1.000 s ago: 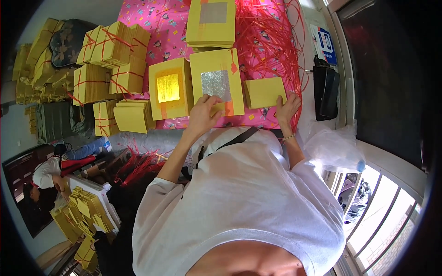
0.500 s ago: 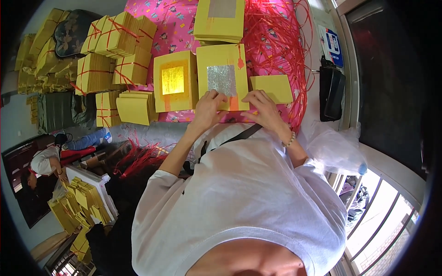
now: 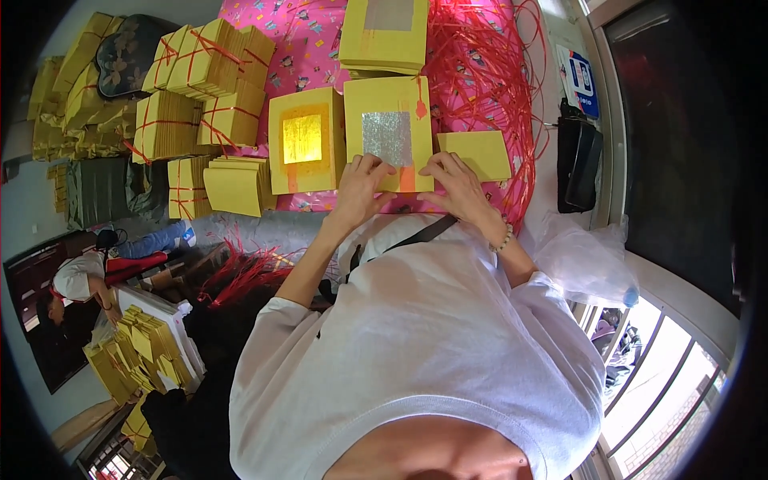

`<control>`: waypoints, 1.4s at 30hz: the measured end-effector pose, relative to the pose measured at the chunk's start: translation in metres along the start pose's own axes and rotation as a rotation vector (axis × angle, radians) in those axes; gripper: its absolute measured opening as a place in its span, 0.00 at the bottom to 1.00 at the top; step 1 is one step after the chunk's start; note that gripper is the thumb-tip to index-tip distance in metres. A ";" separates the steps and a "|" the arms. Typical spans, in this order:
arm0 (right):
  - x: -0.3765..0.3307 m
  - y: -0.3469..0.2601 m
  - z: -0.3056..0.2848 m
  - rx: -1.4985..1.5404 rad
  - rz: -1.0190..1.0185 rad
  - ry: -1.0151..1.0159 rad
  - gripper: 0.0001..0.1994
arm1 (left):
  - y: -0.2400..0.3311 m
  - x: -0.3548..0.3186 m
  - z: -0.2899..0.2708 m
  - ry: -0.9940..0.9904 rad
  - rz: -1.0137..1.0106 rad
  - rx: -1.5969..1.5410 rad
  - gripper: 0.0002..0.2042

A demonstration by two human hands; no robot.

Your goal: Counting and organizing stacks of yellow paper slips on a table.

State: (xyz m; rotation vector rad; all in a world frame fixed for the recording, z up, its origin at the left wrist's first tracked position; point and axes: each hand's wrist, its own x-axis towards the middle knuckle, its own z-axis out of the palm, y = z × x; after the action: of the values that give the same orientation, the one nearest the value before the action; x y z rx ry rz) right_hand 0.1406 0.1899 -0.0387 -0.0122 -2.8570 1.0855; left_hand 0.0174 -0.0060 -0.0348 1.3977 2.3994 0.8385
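A stack of yellow paper with a silver foil square (image 3: 386, 138) lies on the pink patterned cloth in front of me. My left hand (image 3: 364, 188) grips its near left corner, fingers bent over the top sheet and thumb at the near edge. At the near right corner my right hand (image 3: 460, 188) holds the same stack in a like way, a beaded bracelet on its wrist. Between the hands an orange strip shows on the paper. To the left stands another yellow stack with a gold foil square (image 3: 302, 141). A smaller yellow paper stack (image 3: 476, 154) is beside my right hand.
Red plastic strips (image 3: 488, 72) lie tangled at the far right. Tied yellow bundles (image 3: 168, 124) are piled on the left, and another foil stack (image 3: 384, 40) is beyond. A clear plastic bag (image 3: 588, 260) hangs at right. Another person (image 3: 80, 276) is at far left beside more yellow paper.
The hands stay at the stack's near corners with hardly any movement. The whole view has shifted very slightly.
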 end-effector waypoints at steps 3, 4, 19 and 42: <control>0.001 0.002 0.002 0.005 0.009 0.001 0.19 | -0.003 -0.001 0.001 -0.004 -0.012 0.000 0.20; 0.001 0.003 0.003 0.003 0.001 0.008 0.19 | -0.003 0.000 0.002 -0.014 -0.013 -0.011 0.20; 0.008 0.001 0.000 0.134 0.035 0.004 0.08 | -0.009 0.003 -0.007 -0.061 -0.036 -0.127 0.16; 0.034 0.000 -0.010 0.233 0.147 -0.023 0.08 | -0.007 0.009 -0.004 -0.002 0.027 -0.118 0.14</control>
State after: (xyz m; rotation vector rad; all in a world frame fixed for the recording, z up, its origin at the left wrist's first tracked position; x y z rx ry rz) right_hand 0.1074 0.1972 -0.0285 -0.1978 -2.7668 1.4487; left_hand 0.0060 -0.0020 -0.0348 1.3885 2.2932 0.9678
